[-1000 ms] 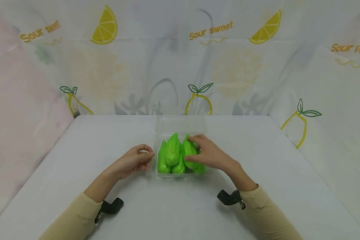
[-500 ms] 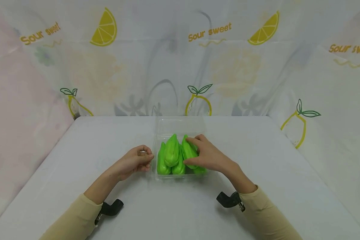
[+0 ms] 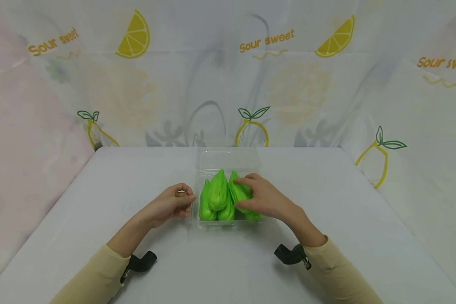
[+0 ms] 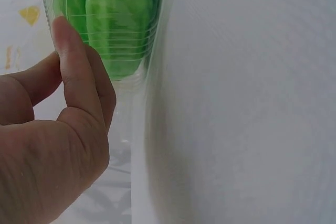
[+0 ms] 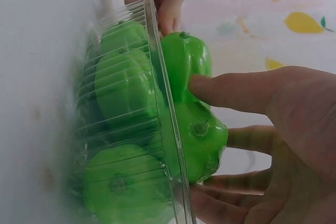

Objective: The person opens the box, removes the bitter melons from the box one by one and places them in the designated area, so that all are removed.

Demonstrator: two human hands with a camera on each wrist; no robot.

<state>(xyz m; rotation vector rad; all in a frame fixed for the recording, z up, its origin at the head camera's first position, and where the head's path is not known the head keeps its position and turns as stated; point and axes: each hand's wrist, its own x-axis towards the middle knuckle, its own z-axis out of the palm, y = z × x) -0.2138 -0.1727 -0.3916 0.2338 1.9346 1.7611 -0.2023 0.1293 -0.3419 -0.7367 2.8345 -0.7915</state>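
Clear ribbed plastic box point(image 3: 232, 223) with bright green, glossy, elongated vegetable-shaped pieces, on a white surface point(image 3: 213, 261). Inside the box, three pieces lie low, and two rest on top of them: the upper left piece point(image 3: 218, 192) and the upper right piece point(image 3: 238, 192). All point their tapered tips toward the box's far side, an arrangement that presumably lets the long bodies nest and support the upper layer. The transparent lid point(image 3: 229, 159) lies folded back beyond the box's far edge, leaving the top accessible.

Left hand point(image 3: 171, 204): at the box's left side, grip together, thumb and forefinger pinching the rim, probably to steady a light container. Right hand point(image 3: 267, 196): over the box's right side, grip clamped on the upper right piece, fingers toward its far end and thumb toward its near end; this lengthwise hold likely suits its narrow shape among close neighbours.
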